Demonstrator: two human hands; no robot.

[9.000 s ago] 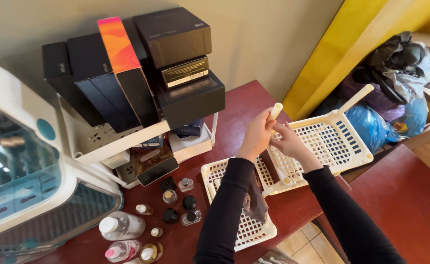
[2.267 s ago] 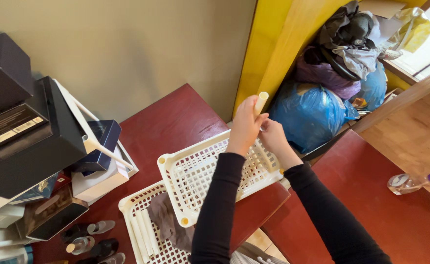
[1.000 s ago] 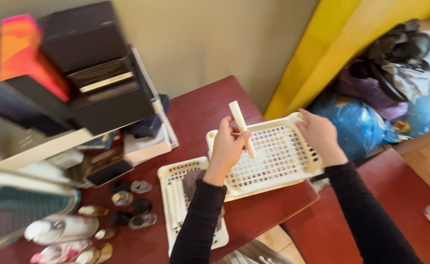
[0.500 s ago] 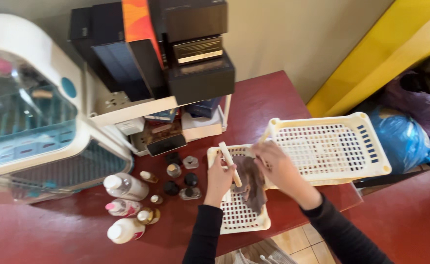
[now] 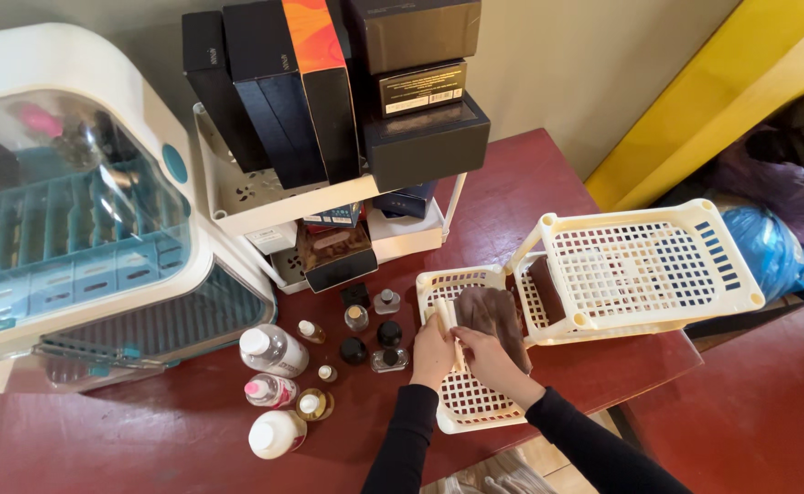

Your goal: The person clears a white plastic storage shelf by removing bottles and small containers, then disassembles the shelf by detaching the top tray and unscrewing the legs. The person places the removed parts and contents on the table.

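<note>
Both hands meet over the lower tray (image 5: 475,412): left hand (image 5: 434,352) and right hand (image 5: 489,357) pinch the cream tube (image 5: 448,318), laying it flat beside the brown cloth (image 5: 493,316)

Getting soft, even daylight throughout; casting only faint shadows; glaring mildly off the clear dome (image 5: 45,183); bending slightly at edges.

Dark boxes (image 5: 365,91) atop white shelf (image 5: 265,197)

the dark red bench (image 5: 512,197) carries two cream baskets (image 5: 644,274), small bottles (image 5: 274,349), a shelf rack (image 5: 265,206) and a white-and-teal cabinet (image 5: 73,210).
</note>
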